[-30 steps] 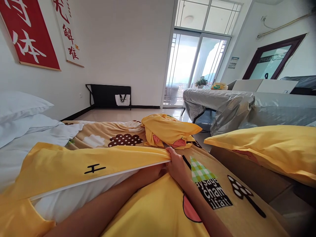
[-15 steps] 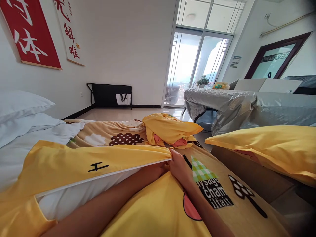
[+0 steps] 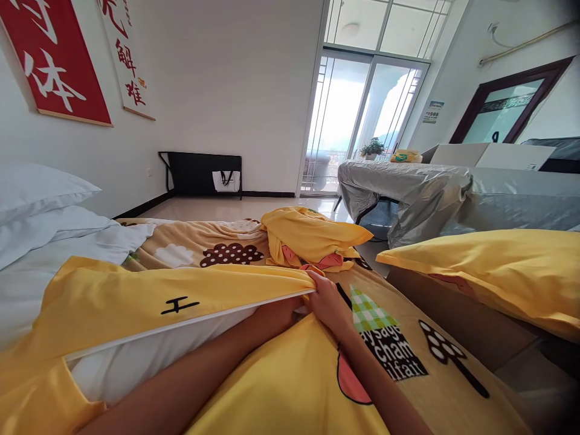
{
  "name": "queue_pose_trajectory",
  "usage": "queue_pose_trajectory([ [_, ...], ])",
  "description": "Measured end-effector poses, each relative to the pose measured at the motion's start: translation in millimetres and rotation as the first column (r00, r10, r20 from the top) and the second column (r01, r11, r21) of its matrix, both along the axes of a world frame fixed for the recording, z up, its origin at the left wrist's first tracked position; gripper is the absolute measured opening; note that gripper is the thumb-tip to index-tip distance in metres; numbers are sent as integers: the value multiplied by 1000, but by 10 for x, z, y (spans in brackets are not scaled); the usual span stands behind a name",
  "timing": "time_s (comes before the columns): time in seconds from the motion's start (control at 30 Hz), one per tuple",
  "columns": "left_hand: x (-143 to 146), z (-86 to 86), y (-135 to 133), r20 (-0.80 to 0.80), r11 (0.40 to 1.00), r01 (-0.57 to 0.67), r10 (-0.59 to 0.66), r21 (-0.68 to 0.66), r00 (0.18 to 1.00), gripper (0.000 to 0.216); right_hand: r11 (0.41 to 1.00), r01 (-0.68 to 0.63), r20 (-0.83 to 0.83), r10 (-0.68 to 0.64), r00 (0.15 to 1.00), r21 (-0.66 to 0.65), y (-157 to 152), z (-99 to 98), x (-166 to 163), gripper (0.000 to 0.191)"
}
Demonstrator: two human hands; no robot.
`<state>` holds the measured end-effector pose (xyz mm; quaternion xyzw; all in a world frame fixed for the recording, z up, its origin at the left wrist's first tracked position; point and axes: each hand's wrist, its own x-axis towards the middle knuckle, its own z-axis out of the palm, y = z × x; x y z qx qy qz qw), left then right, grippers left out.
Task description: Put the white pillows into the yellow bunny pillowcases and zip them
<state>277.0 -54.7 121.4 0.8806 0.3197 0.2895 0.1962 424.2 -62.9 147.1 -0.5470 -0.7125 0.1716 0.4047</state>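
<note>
A yellow quilt cover (image 3: 254, 279) with a white-edged opening and a black mark stretches across the bed in front of me. My right hand (image 3: 324, 299) is closed on the corner of that opening and holds it raised. Through the opening goes my left forearm, with my left hand (image 3: 287, 311) just under the raised edge near the right hand. Its fingers are hidden by the cloth. White bedding (image 3: 149, 356) shows inside the opening, behind the left forearm. The cover's lower layer (image 3: 281, 374), with a pink round patch, lies under both forearms.
A crumpled yellow cloth (image 3: 312, 235) sits farther along the patterned blanket (image 3: 435, 386). White pillows (image 3: 40, 193) are at left. A yellow pillow (image 3: 489, 266) is at right, over a brown box-like surface (image 3: 457, 320). Beyond stands a table under silver plastic (image 3: 417, 187).
Almost nothing differs. My right hand's grip at the corner has shifted slightly, and my left hand has moved a little under the edge. The cover stays stretched.
</note>
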Motion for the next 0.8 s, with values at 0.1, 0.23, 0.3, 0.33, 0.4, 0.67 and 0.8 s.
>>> queue_pose_trajectory([
  [0.1, -7, -58, 42, 30, 998, -70, 70, 2, 997, 44, 1000, -26, -25, 26, 999, -7, -2, 23, 10, 48],
  [0.23, 19, -62, 31, 42, 995, -98, 97, 10, 994, 45, 985, 161, 135, -151, 979, -65, -27, 24, -5, 42],
  [0.3, 27, -39, 4, 42, 993, -113, 111, 38, 993, 45, 980, 195, 222, -180, 958, -49, -27, 5, -9, 27],
  [0.33, 27, -29, -9, 34, 992, -118, 117, 53, 993, 44, 984, 178, 237, -168, 957, -22, -19, -10, -5, 22],
  [0.4, 20, -22, -25, -16, 992, -102, 103, 72, 995, 41, 990, 132, 223, -140, 965, 52, 7, -47, 13, 19],
  [0.67, 39, -31, 5, -71, 999, 35, -34, 14, 997, 31, 995, 85, 154, -91, 984, 43, 51, -74, 66, 19],
  [0.8, 72, -97, 48, -1, 999, 48, -48, 6, 999, 37, 998, 69, 96, -69, 993, -2, 32, -34, 47, 19],
])
